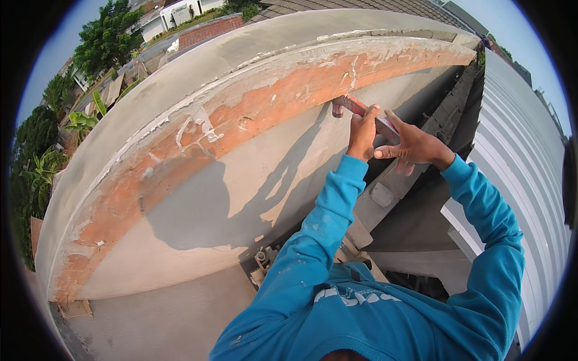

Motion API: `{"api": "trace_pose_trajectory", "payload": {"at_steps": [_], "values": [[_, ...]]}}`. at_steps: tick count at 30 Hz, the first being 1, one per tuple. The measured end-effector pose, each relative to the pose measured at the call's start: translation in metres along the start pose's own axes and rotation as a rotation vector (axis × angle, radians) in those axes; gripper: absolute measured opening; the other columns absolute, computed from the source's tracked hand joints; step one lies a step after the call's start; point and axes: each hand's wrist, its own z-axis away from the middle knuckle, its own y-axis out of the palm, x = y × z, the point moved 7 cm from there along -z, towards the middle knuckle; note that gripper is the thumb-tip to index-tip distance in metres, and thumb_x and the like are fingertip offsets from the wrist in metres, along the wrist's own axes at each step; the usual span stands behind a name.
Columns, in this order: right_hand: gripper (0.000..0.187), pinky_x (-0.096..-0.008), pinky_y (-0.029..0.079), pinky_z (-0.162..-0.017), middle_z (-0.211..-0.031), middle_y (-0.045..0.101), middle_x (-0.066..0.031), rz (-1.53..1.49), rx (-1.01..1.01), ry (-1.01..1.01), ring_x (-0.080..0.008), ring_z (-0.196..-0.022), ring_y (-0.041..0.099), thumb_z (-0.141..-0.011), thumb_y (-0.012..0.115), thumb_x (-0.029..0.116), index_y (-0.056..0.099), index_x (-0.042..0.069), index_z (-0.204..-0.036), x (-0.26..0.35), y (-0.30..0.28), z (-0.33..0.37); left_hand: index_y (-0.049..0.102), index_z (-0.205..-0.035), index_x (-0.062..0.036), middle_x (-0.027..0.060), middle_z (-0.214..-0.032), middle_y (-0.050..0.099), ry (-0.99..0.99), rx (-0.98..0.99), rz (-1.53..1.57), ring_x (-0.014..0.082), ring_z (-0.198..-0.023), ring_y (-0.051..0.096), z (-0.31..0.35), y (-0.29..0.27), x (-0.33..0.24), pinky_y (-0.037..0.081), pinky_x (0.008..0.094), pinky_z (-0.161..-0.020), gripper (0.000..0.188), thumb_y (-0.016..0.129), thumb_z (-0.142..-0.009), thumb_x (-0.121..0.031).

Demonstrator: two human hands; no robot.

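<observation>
In the upper middle of the head view I hold a hammer (372, 118) with a red, worn handle. My left hand (363, 133) is closed round the handle just behind the head. My right hand (416, 144) wraps the handle's rear end, thumb below it and lower fingers partly hidden. The hammer's head touches or nearly touches the lower edge of a curved orange board (265, 109), smeared with grey mortar. This board runs along the inside of a curved, plastered wall top (138, 96). Smooth grey plaster (265, 162) lies below it, crossed by my shadow.
White corrugated roofing sheets (518, 162) rise at my right. Between them and the wall runs a dark gap with a concrete ledge (382, 195). Loose pieces (264, 260) lie by my left arm. Trees (108, 39) and a tiled roof (361, 5) stand beyond the wall.
</observation>
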Motion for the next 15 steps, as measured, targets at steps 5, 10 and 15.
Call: {"api": "trace_pose_trajectory", "payload": {"at_steps": [5, 10, 15], "values": [[0.037, -0.0282, 0.047, -0.038, -0.074, 0.058, -0.0076, 0.066, 0.042, 0.0, -0.0144, -0.047, 0.058, -0.096, 0.057, 0.023, 0.042, -0.001, -0.12, -0.011, -0.005, -0.005, 0.056, -0.117, 0.0052, 0.0167, -0.105, 0.061, 0.097, -0.135, -0.386, 0.0224, -0.093, 0.062, 0.008, -0.055, -0.025, 0.054, 0.0358, -0.075, 0.078, 0.059, -0.085, -0.066], [0.029, -0.0293, 0.047, -0.038, -0.073, 0.057, -0.0078, 0.107, 0.057, -0.003, -0.0141, -0.046, 0.055, -0.098, 0.049, 0.017, 0.043, -0.003, -0.119, -0.028, -0.01, -0.009, 0.053, -0.124, 0.0131, 0.026, -0.117, 0.06, 0.473, -0.419, -0.212, 0.0345, -0.101, 0.066, 0.05, -0.095, -0.094, 0.057, 0.0413, -0.083, 0.078, 0.07, -0.084, -0.052], [0.026, -0.0285, 0.046, -0.038, -0.072, 0.055, -0.0054, 0.103, 0.16, 0.001, -0.0127, -0.046, 0.053, -0.098, 0.047, 0.017, 0.046, -0.004, -0.114, -0.017, -0.045, -0.019, 0.057, -0.119, 0.0138, 0.0236, -0.111, 0.064, 0.487, -0.391, -0.131, 0.0338, -0.089, 0.07, 0.055, -0.101, -0.114, 0.061, 0.0389, -0.076, 0.06, 0.075, -0.087, -0.033]]}}
